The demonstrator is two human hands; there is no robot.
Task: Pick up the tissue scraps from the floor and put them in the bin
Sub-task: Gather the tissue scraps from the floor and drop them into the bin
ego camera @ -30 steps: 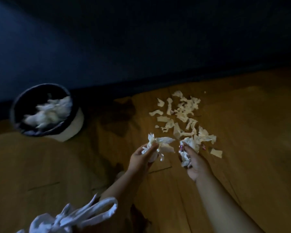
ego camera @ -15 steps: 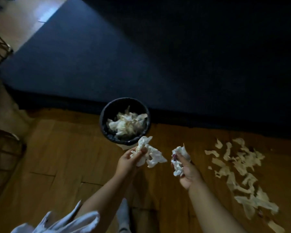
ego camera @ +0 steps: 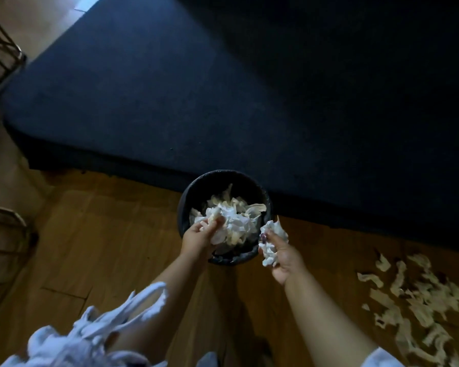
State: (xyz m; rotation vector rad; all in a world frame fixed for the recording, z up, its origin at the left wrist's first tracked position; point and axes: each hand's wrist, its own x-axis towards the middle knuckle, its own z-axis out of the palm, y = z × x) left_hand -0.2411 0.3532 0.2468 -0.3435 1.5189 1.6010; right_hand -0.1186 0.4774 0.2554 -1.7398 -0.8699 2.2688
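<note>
A round black bin (ego camera: 196, 190) stands on the wooden floor against a dark blue bed, with white tissue piled inside (ego camera: 245, 207). My left hand (ego camera: 196, 238) is over the bin's near-left rim, fingers closed on a bunch of tissue scraps (ego camera: 232, 223) hanging above the opening. My right hand (ego camera: 282, 256) is just right of the bin's rim and grips a crumpled wad of tissue scraps (ego camera: 270, 239). A loose spread of tissue scraps (ego camera: 419, 303) lies on the floor at the lower right.
The dark blue bed (ego camera: 249, 102) fills the upper view and borders the bin. A wire rack (ego camera: 0, 49) stands at the far left, with another frame (ego camera: 3, 250) below it. White cloth (ego camera: 90, 332) hangs at the bottom left near my body.
My view swung left from the scrap pile toward the bin. Both hands carried their tissue to the bin; the left one now reaches over its opening, the right beside its rim.
</note>
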